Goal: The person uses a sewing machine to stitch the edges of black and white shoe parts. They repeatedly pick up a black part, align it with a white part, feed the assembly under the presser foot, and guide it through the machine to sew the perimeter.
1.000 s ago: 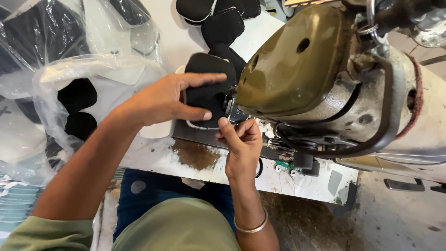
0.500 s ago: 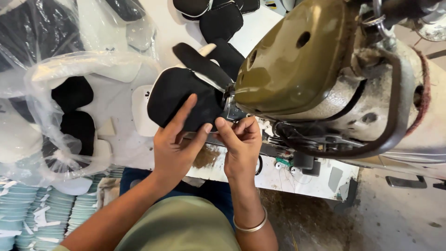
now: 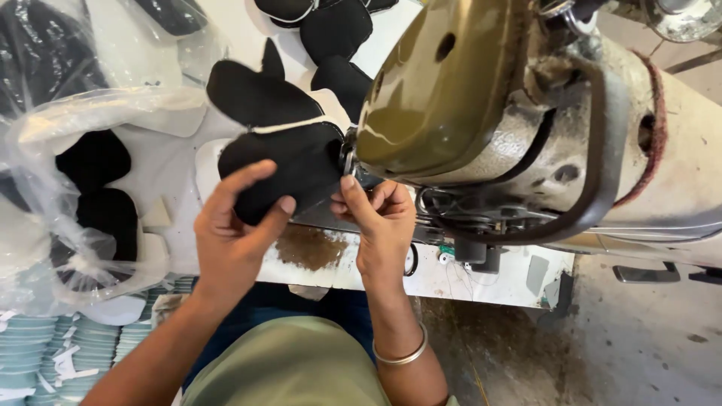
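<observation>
A white desk [image 3: 481,274], stained brown near its front edge, carries an old sewing machine [image 3: 526,128] with an olive-green head, above a gritty concrete floor [image 3: 639,346]. Nearest the camera, the left hand [image 3: 233,240] spreads its fingers under and along a black fabric piece [image 3: 282,169], thumb pressed on its lower edge, holding it flat. Just beside it, the right hand [image 3: 383,225], a metal bangle [image 3: 398,353] on its wrist, pinches the piece's right edge at the machine's needle area. Farther off, more black pieces [image 3: 335,34] lie on the desk, and clear plastic bags [image 3: 68,150] of black parts sit at the left.
</observation>
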